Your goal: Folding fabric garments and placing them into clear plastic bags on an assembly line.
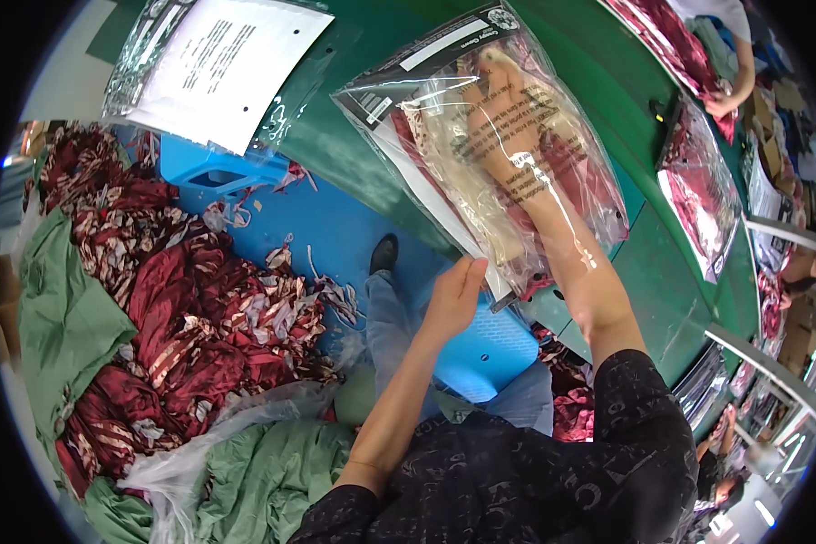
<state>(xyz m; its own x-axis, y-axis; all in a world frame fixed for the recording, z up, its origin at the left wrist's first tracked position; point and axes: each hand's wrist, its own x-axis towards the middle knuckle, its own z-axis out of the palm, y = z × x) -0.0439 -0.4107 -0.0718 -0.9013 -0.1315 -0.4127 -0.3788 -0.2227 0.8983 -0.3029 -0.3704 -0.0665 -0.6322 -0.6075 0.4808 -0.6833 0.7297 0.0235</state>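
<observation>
A clear plastic bag (598, 172) with a black printed header lies tilted on the green table, its opening toward me. Inside it are a folded dark red and cream garment (444, 154) and a white card along the left side. My right hand (508, 118) reaches deep into the bag, over the garment. Print and glare on the plastic partly hide its fingers, so whether they grip the cloth is unclear. At the bag's near left corner, my left hand (458, 295) pinches the edge of the plastic by the card.
Another clear bag with a white sheet (218, 72) lies at the table's far left. A packed bag (698, 186) rests on the right. Red and cream garments (199, 299) and green cloth (72, 308) heap on the left. A blue stool (485, 354) stands below me. A co-worker's hand (723, 104) handles red cloth.
</observation>
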